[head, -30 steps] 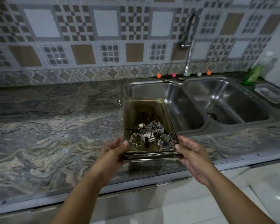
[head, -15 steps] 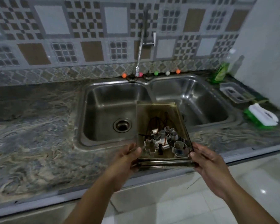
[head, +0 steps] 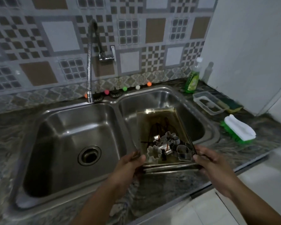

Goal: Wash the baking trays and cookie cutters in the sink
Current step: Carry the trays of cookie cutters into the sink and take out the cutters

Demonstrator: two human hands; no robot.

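Note:
A stack of dirty metal baking trays (head: 159, 122) hangs over the right basin of a steel double sink (head: 71, 127). Brown burnt streaks mark the top tray. Several shiny cookie cutters (head: 166, 147) lie bunched at its near end, one of them flower-shaped. My left hand (head: 130, 166) grips the near left corner of the stack. My right hand (head: 209, 161) grips the near right corner. The far end of the trays dips toward the basin.
A flexible chrome faucet (head: 89, 65) rises behind the left basin, whose drain (head: 89, 155) is bare. On the counter to the right stand a green soap bottle (head: 192, 78), a clear plastic container (head: 208, 103), a sponge (head: 234, 107) and a green-and-white scrub brush (head: 238, 129).
The trays with the cutters have moved from above the counter left of the sink to over the right basin. Both hands kept their grip.

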